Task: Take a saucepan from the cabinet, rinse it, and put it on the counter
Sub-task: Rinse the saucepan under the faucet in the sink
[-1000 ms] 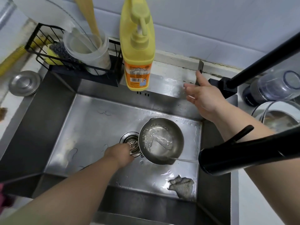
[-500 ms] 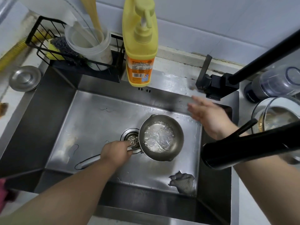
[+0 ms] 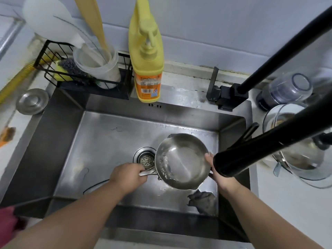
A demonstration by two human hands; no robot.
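Saucepan: small round stainless-steel saucepan [image 3: 183, 161], tilted, held over the right half of the steel sink [image 3: 111, 141], beside the drain strainer [image 3: 146, 159].
Left hand [image 3: 128, 177]: fingers curled tight around the pan's thin metal handle; most of the handle is hidden in the fist.
Right hand [image 3: 218, 175]: thumb on the pan's right rim; other fingers hidden behind the black faucet spout [image 3: 251, 153], so the grip is unclear.
Front right corner of sink: crumpled grey cloth [image 3: 203, 201].
Back edge: yellow pump soap bottle [image 3: 146, 56], top cut off.
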